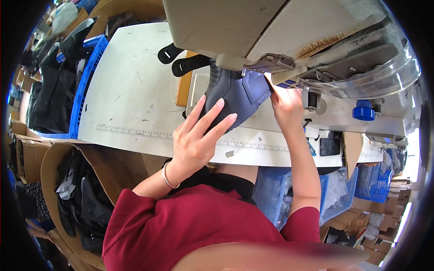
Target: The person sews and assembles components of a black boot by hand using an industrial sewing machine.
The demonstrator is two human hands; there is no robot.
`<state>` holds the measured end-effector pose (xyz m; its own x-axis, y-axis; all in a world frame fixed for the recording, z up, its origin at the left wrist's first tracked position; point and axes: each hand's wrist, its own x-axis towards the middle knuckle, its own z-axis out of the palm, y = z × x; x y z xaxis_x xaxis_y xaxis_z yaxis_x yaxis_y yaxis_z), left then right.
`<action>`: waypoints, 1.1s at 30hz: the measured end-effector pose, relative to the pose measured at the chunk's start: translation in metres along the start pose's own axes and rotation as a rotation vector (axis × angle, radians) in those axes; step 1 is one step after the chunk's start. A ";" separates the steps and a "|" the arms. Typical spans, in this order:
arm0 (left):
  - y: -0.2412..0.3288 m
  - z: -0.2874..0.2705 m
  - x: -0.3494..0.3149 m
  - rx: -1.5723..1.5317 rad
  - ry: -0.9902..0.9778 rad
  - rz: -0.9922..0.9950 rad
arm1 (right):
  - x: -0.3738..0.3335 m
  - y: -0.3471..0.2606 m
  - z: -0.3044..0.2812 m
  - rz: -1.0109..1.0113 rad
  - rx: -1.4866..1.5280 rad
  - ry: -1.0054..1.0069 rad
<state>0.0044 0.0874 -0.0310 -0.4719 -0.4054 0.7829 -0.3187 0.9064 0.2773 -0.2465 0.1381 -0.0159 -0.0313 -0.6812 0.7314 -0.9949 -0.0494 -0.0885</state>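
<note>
A dark, padded, stitched piece that looks like leather [233, 97] lies under the presser foot of a sewing machine [217, 27]. Two black straps with slotted ends [183, 67] stick out to its left. My left hand [196, 137] rests on the near side of the piece, its fingers spread and stretched over the surface. At the right edge of the piece, my right hand [288, 101] has its fingers pinched together on the material beside the needle area. The fingertips of that hand are partly hidden.
The white sewing table [131, 81] carries a printed ruler along its near side. Blue crates [77, 122] with dark pieces stand at the left, above a cardboard box [49, 180] of black material. More blue crates [341, 194] are at the lower right. A black phone-like slab [331, 145] lies on the table.
</note>
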 end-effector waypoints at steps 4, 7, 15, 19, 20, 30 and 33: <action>-0.003 0.001 0.006 -0.001 0.022 0.003 | -0.001 0.008 0.007 -0.016 0.029 -0.038; -0.001 -0.004 0.013 -0.027 -0.018 -0.038 | -0.004 0.014 0.010 0.021 0.039 -0.067; -0.012 -0.011 0.020 -0.081 -0.052 -0.052 | -0.004 0.004 0.007 0.063 0.068 -0.064; -0.018 -0.015 0.025 -0.122 -0.076 -0.054 | -0.004 -0.003 0.003 0.082 0.028 -0.010; -0.019 -0.015 0.025 -0.130 -0.082 -0.059 | -0.003 -0.004 0.002 0.075 0.020 -0.007; -0.041 -0.022 0.038 -0.257 -0.194 -0.069 | 0.001 -0.027 -0.007 0.149 -0.050 0.018; -0.050 -0.024 0.044 -0.295 -0.224 -0.052 | 0.001 -0.037 -0.013 0.180 -0.129 -0.016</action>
<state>0.0196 0.0268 0.0026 -0.6399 -0.4384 0.6312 -0.1120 0.8658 0.4878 -0.2111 0.1486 -0.0029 -0.2094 -0.6819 0.7008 -0.9774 0.1675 -0.1290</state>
